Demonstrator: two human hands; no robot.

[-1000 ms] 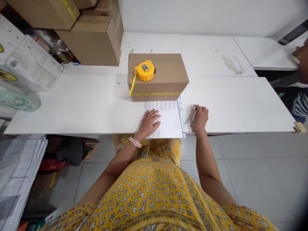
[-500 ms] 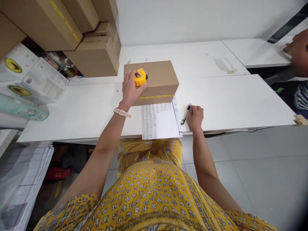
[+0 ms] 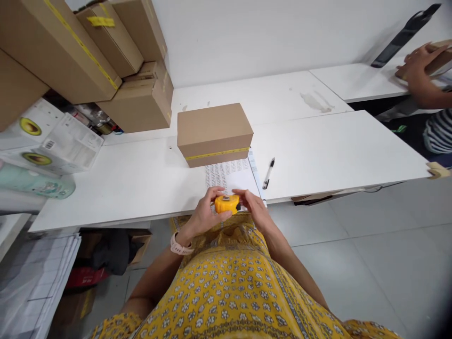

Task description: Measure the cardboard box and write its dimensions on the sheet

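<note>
While in the left hand (image 3: 204, 213), silver-clipped yellow tape measure (image 3: 226, 205), right hand (image 3: 256, 209) alongside, grip unclear.

left fingers (image 3: 215, 190): hold tape measure (image 3: 226, 204) | right fingers (image 3: 243, 193): beside it

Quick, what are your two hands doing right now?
Left hand: holding the yellow tape measure.
Right hand: fingers bent beside it; whether they touch or grip it cannot be told.
</note>
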